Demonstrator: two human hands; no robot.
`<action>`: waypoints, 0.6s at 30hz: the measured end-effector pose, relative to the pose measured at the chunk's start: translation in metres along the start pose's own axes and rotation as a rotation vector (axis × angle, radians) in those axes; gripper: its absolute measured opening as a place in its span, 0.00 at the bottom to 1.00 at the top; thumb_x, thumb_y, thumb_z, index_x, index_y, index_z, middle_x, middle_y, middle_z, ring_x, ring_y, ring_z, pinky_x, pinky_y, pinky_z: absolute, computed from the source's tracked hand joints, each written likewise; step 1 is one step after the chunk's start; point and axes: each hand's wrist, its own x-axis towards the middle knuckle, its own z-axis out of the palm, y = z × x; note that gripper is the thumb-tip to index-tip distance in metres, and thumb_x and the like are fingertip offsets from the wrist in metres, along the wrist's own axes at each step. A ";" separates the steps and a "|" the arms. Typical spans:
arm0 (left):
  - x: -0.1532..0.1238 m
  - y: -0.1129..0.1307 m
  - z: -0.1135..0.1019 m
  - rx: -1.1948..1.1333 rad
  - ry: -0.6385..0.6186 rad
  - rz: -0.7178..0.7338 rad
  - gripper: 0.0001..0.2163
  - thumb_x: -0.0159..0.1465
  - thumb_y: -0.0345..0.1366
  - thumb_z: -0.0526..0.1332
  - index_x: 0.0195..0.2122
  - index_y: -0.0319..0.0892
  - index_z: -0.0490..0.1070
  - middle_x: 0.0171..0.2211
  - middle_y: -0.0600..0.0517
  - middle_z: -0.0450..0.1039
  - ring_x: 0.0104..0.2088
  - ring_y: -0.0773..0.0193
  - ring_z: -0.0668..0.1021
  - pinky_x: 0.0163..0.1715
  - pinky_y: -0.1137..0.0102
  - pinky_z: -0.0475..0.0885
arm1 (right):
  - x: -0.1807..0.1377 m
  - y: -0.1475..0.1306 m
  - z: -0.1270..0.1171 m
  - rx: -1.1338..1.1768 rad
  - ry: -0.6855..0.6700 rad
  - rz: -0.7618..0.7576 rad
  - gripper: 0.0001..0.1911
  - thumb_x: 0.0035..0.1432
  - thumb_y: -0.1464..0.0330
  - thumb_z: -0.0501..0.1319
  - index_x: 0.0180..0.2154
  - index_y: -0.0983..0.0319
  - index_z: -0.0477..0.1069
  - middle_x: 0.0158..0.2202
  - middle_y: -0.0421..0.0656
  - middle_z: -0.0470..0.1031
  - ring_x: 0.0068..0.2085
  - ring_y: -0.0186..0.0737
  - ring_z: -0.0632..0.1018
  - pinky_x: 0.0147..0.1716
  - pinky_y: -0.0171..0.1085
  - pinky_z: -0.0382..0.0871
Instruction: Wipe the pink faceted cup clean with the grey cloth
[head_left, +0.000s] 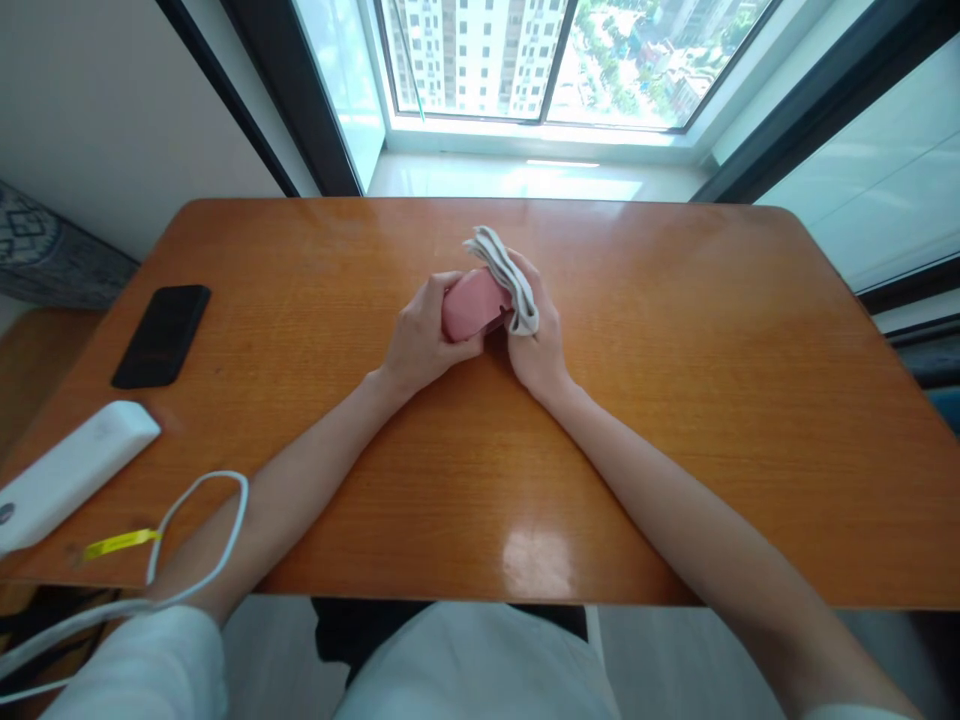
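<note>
Wiping underway: left hand [424, 335] clamps pink case [474, 303] mid-desk [675, 400], right hand [536, 335] closed around white cloth [506, 270] pressed on it. Next likely needs turning the case to an unwiped face. Phone [162, 334] far left.
</note>
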 end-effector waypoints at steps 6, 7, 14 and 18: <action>-0.002 -0.008 0.001 -0.050 -0.043 0.038 0.32 0.69 0.58 0.72 0.65 0.48 0.64 0.58 0.45 0.81 0.53 0.50 0.85 0.49 0.53 0.83 | -0.006 -0.014 -0.003 -0.061 0.002 -0.067 0.30 0.81 0.52 0.53 0.77 0.49 0.64 0.78 0.48 0.71 0.79 0.56 0.72 0.80 0.66 0.68; -0.002 -0.009 0.001 -0.048 -0.060 0.029 0.33 0.69 0.61 0.72 0.65 0.48 0.64 0.58 0.45 0.80 0.53 0.50 0.84 0.50 0.52 0.83 | -0.007 -0.024 -0.004 -0.098 -0.008 -0.124 0.30 0.81 0.52 0.54 0.78 0.46 0.63 0.80 0.45 0.68 0.81 0.57 0.68 0.82 0.67 0.63; 0.000 -0.006 0.000 -0.053 -0.071 -0.002 0.32 0.70 0.59 0.72 0.66 0.47 0.65 0.57 0.46 0.81 0.50 0.53 0.84 0.51 0.54 0.82 | -0.002 -0.005 -0.001 -0.048 -0.017 -0.028 0.29 0.82 0.49 0.49 0.75 0.47 0.66 0.77 0.45 0.73 0.77 0.54 0.74 0.79 0.64 0.70; 0.000 -0.009 0.003 -0.101 -0.041 0.009 0.30 0.67 0.50 0.75 0.65 0.48 0.68 0.55 0.46 0.82 0.48 0.52 0.84 0.49 0.56 0.81 | -0.001 0.010 0.001 0.029 0.006 0.034 0.28 0.81 0.49 0.51 0.73 0.49 0.69 0.71 0.46 0.80 0.70 0.53 0.81 0.73 0.63 0.77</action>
